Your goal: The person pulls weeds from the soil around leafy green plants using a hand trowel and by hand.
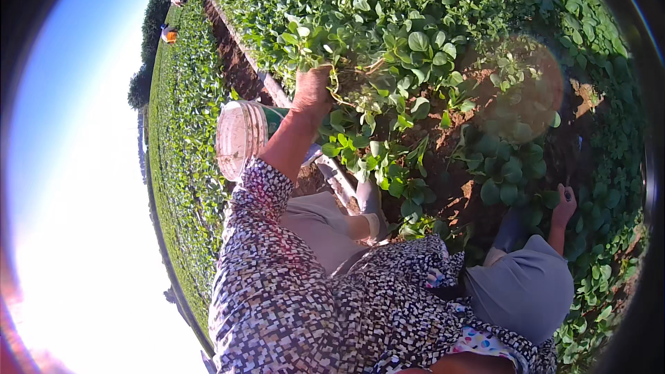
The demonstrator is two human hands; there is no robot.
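My left hand (313,90) is closed round a bunch of pulled leafy plants (357,83), with stems and thin roots trailing to the right of the fist. The forearm passes in front of a whitish plastic bucket (239,137) with a green patch on its side. Low among the leaves at the right, my right hand (564,204) is curled into a fist beside my grey-clad knee. A thin dark end shows at its fingers, too small to name. Green broad-leaved plants (502,173) grow in brown soil between the two hands.
A pale pipe (338,181) runs along the bed's edge, past the bucket and my boot (369,201). Dense leafy rows (187,138) stretch away beyond it. Far off at the upper left, a person in orange (168,34) and another person (177,0) are in the field.
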